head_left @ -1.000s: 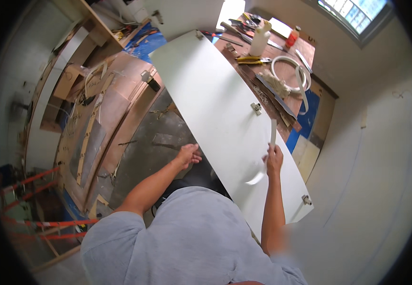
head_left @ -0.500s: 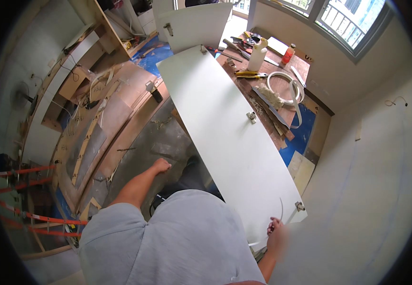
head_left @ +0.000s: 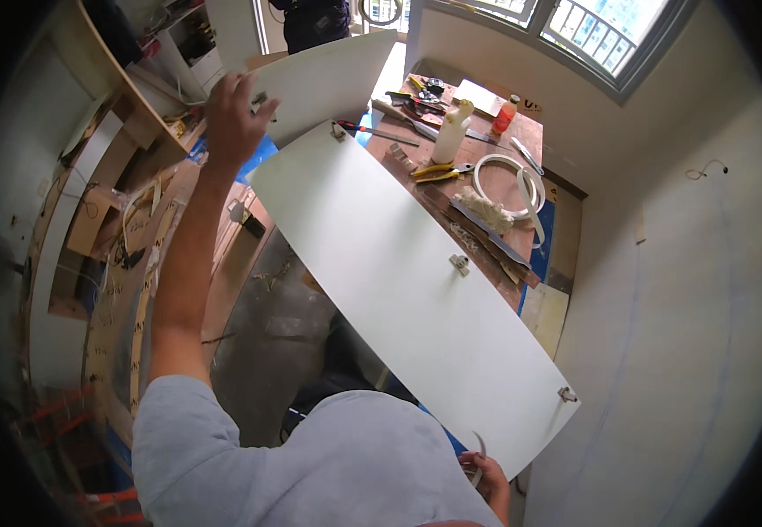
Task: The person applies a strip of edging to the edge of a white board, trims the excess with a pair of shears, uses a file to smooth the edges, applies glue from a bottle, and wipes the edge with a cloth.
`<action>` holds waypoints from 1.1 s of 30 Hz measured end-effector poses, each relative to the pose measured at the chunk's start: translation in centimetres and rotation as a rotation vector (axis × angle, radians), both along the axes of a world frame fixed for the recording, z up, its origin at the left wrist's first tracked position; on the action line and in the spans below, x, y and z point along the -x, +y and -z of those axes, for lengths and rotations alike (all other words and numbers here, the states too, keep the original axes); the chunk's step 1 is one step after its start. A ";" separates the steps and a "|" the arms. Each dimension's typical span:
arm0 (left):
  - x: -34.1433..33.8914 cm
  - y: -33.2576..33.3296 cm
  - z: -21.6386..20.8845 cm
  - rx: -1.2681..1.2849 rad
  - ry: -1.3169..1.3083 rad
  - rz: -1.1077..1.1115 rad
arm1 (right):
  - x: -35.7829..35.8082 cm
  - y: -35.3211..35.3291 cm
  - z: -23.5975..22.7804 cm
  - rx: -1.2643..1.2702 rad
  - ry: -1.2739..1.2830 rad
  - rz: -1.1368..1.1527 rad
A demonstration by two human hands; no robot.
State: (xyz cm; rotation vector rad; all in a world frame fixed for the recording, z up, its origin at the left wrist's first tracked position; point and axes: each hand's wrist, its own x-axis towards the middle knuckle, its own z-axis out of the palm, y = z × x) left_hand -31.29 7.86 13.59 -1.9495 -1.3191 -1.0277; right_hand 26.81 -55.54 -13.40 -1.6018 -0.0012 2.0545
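Observation:
A long white cabinet door [head_left: 381, 237] lies slantwise in front of me, with metal hinges fixed along its right edge, one of them a middle hinge [head_left: 459, 264]. My left hand [head_left: 239, 123] is raised past the door's far left corner, fingers spread and holding nothing. It appears in front of a second white panel [head_left: 333, 83] that bears another hinge. Down by the door's near end, my right hand [head_left: 486, 476] is closed on a thin white edging strip [head_left: 480, 442], whose curved tip sticks up above the fingers.
A low worktable [head_left: 521, 140] stands beyond the door, holding yellow-handled pliers [head_left: 442, 172], a whitish bottle [head_left: 451, 133], an orange bottle [head_left: 505, 115] and a coil of white edging [head_left: 479, 174]. Wooden frames [head_left: 140, 325] lie left. A person in dark clothes [head_left: 315, 26] stands behind the far panel.
My left hand has risen from low over the floor to the far left and opened. My right hand has drawn back toward me with the strip. The view has shifted.

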 end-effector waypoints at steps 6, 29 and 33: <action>-0.3 16.6 -1.9 0.702 0.253 -0.166 | 7.2 1.1 4.0 0.145 -0.252 0.452; 2.2 34.8 -6.9 0.837 0.411 -0.169 | 10.4 7.3 11.5 0.061 -0.553 1.321; -0.2 37.3 -7.2 0.777 0.406 -0.209 | 9.1 7.4 11.6 0.068 -0.559 1.262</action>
